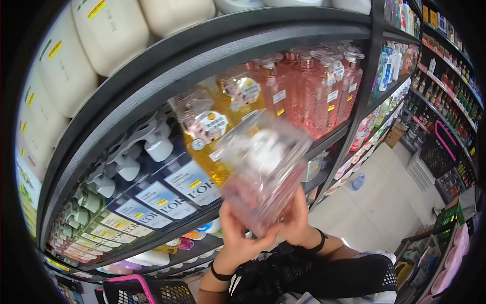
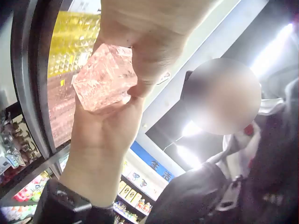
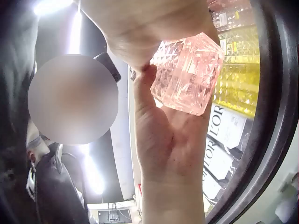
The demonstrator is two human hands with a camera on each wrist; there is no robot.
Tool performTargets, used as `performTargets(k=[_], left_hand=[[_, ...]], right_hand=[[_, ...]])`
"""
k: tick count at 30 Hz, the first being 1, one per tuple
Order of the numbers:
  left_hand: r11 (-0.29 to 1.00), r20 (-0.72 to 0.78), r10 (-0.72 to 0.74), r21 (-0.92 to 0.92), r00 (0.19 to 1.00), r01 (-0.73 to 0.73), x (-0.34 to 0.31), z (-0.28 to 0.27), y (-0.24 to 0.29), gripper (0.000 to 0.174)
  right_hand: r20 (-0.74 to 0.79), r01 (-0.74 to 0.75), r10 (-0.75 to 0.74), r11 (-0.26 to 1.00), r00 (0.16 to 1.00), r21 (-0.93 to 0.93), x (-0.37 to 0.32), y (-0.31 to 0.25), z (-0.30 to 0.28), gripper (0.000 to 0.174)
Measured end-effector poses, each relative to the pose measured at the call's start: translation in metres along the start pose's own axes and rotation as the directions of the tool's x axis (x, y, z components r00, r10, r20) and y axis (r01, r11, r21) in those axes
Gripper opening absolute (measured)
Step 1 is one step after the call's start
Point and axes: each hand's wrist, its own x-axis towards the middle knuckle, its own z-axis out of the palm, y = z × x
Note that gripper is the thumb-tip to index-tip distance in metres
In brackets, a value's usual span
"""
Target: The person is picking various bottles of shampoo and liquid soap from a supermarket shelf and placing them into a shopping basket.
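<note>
Both hands grip a pink faceted pump bottle (image 1: 258, 197) with a clear plastic cover over its white top. The bottle is tilted in front of the shelf and blurred in the head view. My left hand (image 1: 243, 240) holds its lower left side, my right hand (image 1: 297, 223) the lower right, with the thumbs on the near side. Both wrist views look up at the clear pink base (image 2: 106, 79), framed by the two palms. In the right wrist view, small raised lettering shows on the base (image 3: 189, 77).
Behind the bottle, a black-edged shelf holds yellow bottles (image 1: 207, 121), similar pink bottles (image 1: 324, 96) and dark L'OR-labelled pump bottles (image 1: 167, 192). Large cream bottles (image 1: 109, 30) stand above. A pink-handled basket (image 1: 147, 291) is at lower left. Tiled floor (image 1: 374, 202) lies to the right.
</note>
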Motion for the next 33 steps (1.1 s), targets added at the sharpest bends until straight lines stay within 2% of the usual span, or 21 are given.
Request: performTargets(k=[1,2,4,5,7,8,9,11,13,15,17,19,20,23,24,25,27,28,30,31,33], left_hand=[[1.000,-0.003,0.004,-0.003,1.000,-0.005,0.011,0.010,-0.004,0.100],[0.977,-0.013,0.105,0.189,0.994,-0.100,0.018,0.018,-0.009,0.096],[0.797,0.017,0.291,0.549,0.956,-0.252,0.031,0.030,-0.021,0.084],[0.795,0.011,0.295,0.551,0.955,-0.252,0.034,0.037,-0.021,0.084],[0.590,0.141,0.319,0.744,0.937,-0.313,0.037,0.048,-0.016,0.073],[0.636,0.091,0.303,0.722,0.949,-0.273,0.035,0.056,-0.020,0.068],[0.630,0.089,0.305,0.728,0.948,-0.271,0.034,0.062,-0.024,0.068],[0.760,-0.003,0.202,0.632,0.979,-0.155,0.031,0.066,-0.030,0.072],[0.754,0.021,0.195,0.636,0.981,-0.163,0.032,0.064,-0.037,0.076],[0.818,0.006,0.149,0.561,0.989,-0.127,0.036,0.066,-0.042,0.078],[0.861,0.011,0.104,0.499,0.994,-0.096,0.039,0.067,-0.050,0.081],[0.885,0.026,0.074,0.458,0.997,-0.078,0.044,0.071,-0.055,0.082],[0.898,0.067,0.031,0.436,0.997,-0.057,0.046,0.072,-0.056,0.088],[0.867,0.115,-0.011,0.496,0.993,-0.048,0.052,0.084,-0.045,0.094],[0.865,0.140,-0.033,0.500,0.990,-0.042,0.052,0.083,-0.049,0.100],[0.865,0.144,-0.035,0.500,0.989,-0.042,0.054,0.084,-0.049,0.100],[0.863,0.169,-0.013,0.500,0.985,-0.075,0.058,0.084,-0.049,0.099],[0.863,0.176,-0.012,0.500,0.984,-0.079,0.059,0.084,-0.050,0.099],[0.853,0.213,-0.025,0.514,0.977,-0.090,0.062,0.081,-0.053,0.099],[0.854,0.219,-0.024,0.512,0.975,-0.094,0.064,0.081,-0.054,0.099],[0.887,0.202,-0.066,0.460,0.977,-0.035,0.069,0.081,-0.055,0.097]], right_hand=[[-0.126,0.005,0.010,0.993,0.992,0.120,0.006,0.001,-0.005,0.101],[-0.119,0.006,0.008,0.993,0.993,0.117,0.014,0.005,-0.011,0.101],[-0.248,0.141,-0.122,0.988,0.961,0.059,0.031,0.015,-0.026,0.096],[-0.241,0.142,-0.123,0.988,0.963,0.061,0.037,0.019,-0.035,0.096],[-0.163,0.105,-0.101,0.994,0.981,0.012,0.048,0.023,-0.050,0.092],[-0.179,0.098,-0.097,0.995,0.979,0.001,0.052,0.023,-0.052,0.088],[-0.174,0.099,-0.096,0.995,0.980,0.009,0.053,0.023,-0.055,0.088],[-0.152,0.015,-0.018,1.000,0.988,-0.023,0.056,0.028,-0.061,0.086],[-0.184,0.063,-0.063,0.998,0.981,-0.003,0.059,0.039,-0.065,0.083],[-0.200,0.045,-0.099,0.965,0.975,-0.257,0.059,0.045,-0.072,0.082],[-0.226,0.056,-0.127,0.953,0.966,-0.297,0.063,0.048,-0.074,0.079],[-0.236,0.061,-0.208,0.857,0.949,-0.511,0.066,0.051,-0.080,0.078],[-0.219,0.066,-0.235,0.810,0.947,-0.583,0.068,0.050,-0.082,0.075],[-0.181,0.111,-0.270,0.793,0.946,-0.599,0.078,0.055,-0.092,0.071],[-0.111,0.151,-0.326,0.680,0.939,-0.717,0.077,0.053,-0.094,0.066],[-0.115,0.148,-0.326,0.680,0.938,-0.718,0.076,0.056,-0.096,0.066],[-0.043,0.282,-0.482,0.580,0.875,-0.764,0.072,0.068,-0.100,0.059],[-0.047,0.280,-0.486,0.579,0.873,-0.766,0.068,0.070,-0.101,0.059],[0.038,0.270,-0.529,0.369,0.848,-0.889,0.059,0.073,-0.101,0.053],[0.034,0.266,-0.531,0.366,0.846,-0.892,0.056,0.073,-0.100,0.053],[-0.052,0.190,-0.478,0.443,0.877,-0.876,0.051,0.067,-0.099,0.047]])
